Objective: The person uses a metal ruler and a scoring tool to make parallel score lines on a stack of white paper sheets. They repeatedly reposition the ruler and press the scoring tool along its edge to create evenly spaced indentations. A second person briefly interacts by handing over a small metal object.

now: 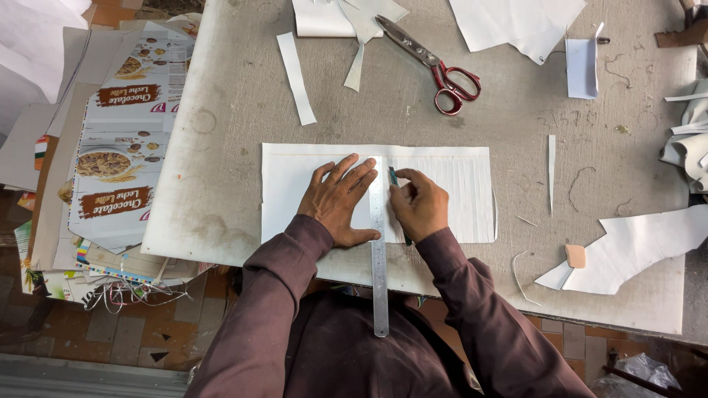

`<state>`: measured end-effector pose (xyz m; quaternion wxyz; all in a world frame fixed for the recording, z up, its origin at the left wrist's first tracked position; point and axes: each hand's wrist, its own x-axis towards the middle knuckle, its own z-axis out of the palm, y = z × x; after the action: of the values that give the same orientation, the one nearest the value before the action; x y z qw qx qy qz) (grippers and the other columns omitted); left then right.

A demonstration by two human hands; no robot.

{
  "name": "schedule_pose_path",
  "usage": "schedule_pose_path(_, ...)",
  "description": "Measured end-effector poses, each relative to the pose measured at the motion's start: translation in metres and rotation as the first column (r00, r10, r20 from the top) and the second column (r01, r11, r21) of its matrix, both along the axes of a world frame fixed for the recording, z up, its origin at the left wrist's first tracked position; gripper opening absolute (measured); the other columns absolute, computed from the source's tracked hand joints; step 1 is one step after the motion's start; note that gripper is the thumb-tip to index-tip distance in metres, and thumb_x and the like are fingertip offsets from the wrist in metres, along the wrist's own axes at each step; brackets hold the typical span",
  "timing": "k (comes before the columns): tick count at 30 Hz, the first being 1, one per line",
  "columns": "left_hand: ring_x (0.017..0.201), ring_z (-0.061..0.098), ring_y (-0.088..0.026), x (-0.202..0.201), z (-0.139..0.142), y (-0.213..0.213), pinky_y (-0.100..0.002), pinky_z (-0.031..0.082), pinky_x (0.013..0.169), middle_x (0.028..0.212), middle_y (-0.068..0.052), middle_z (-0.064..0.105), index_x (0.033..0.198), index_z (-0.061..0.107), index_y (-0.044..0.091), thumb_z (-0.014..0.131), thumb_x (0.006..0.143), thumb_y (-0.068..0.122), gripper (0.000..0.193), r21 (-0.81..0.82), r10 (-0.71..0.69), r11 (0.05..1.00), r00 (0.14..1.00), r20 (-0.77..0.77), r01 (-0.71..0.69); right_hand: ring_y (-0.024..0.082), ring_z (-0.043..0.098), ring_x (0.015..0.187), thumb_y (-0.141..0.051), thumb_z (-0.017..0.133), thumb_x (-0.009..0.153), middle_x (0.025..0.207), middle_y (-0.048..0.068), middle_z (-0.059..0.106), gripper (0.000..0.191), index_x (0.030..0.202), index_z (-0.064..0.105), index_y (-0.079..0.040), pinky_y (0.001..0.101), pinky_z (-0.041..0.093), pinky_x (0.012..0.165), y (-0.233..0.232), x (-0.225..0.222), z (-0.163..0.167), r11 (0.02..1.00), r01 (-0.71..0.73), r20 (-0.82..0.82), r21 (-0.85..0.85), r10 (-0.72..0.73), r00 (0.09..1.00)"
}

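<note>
Head view: left hand [338, 200] spread flat on ruler [378, 250]; right hand [420, 205] pinching perhaps a pen [399, 200].

The 2 hands sit close together on the white sheet [450, 195], with the metal ruler [379, 258] between them. Bare table [221, 133] lies open left of the sheet. Behind it, red-handled scissors [435, 65] and a paper strip [296, 77] obstruct; right, scraps [634, 247] crowd the table edge.

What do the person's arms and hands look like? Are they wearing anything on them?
Both arms are covered by long, dark maroon-brown sleeves that end at the wrists. The cloth looks soft and wrinkly, with plain cuffs. The left hand and right hand are bare: no gloves, and I can't see any rings or watch.
</note>
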<state>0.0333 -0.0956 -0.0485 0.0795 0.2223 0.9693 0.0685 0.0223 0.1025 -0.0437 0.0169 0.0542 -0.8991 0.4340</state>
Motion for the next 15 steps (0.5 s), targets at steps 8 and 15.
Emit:
schedule_pose_path(8,0.153,0.01,-0.022,-0.002,0.009,-0.002,-0.049,0.012,0.124,0.165,0.001,0.02,0.156,0.029,0.016,0.071,0.061,0.082,0.124,0.017,0.003,1.0,0.999,0.052,-0.003,0.014,0.059,0.059,-0.013,0.074,0.086,0.073,0.007,0.066,0.03,0.114,0.075,-0.002,0.0297,0.051,0.057,-0.018,-0.021,-0.002,0.997,0.02,-0.056,0.079,-0.015,0.998)
schedule_pose_path(15,0.152,0.012,-0.024,-0.003,0.001,-0.003,-0.05,0.013,0.122,0.164,-0.001,0.023,0.154,0.032,0.014,0.074,0.061,0.077,0.121,0.073,-0.005,0.997,1.0,0.023,0.003,0.018,0.065,0.062,-0.014,0.074,0.084,0.077,0.01,0.069,0.031,0.113,0.077,-0.004,0.0327,0.055,0.061,-0.016,-0.021,-0.018,0.995,0.033,-0.118,0.089,-0.023,0.993)
